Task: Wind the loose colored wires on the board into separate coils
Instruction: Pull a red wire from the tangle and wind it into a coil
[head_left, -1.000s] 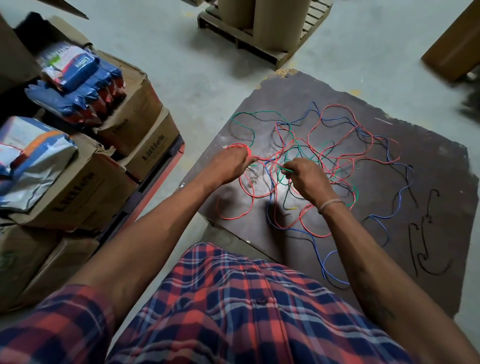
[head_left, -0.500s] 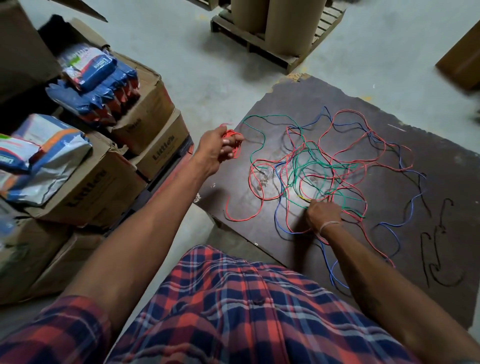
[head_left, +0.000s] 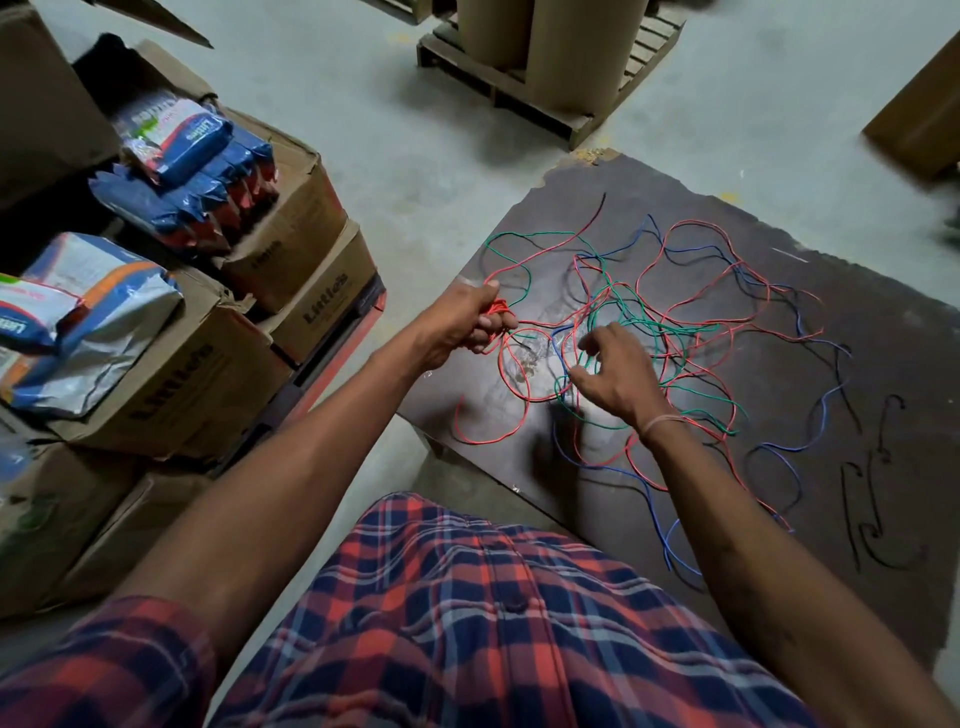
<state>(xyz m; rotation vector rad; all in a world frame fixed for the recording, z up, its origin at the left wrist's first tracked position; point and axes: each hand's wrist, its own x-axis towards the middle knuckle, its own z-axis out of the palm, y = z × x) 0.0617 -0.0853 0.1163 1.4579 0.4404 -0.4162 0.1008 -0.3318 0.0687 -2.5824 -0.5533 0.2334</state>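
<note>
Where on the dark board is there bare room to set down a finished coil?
The dark brown board is bare along its far right edge, beyond the tangle of red, green and blue wires, and at the near right corner, below the loose black wires. The middle is crowded with loops around the right hand. The left hand grips a red coil.

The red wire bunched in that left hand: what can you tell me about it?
The red wire looks thin and plastic-coated. A small bundle of its loops sits in the grip of the left hand, fingers curled round it, above the dark board's left edge. From there a strand runs right into the tangle of wires.
</note>
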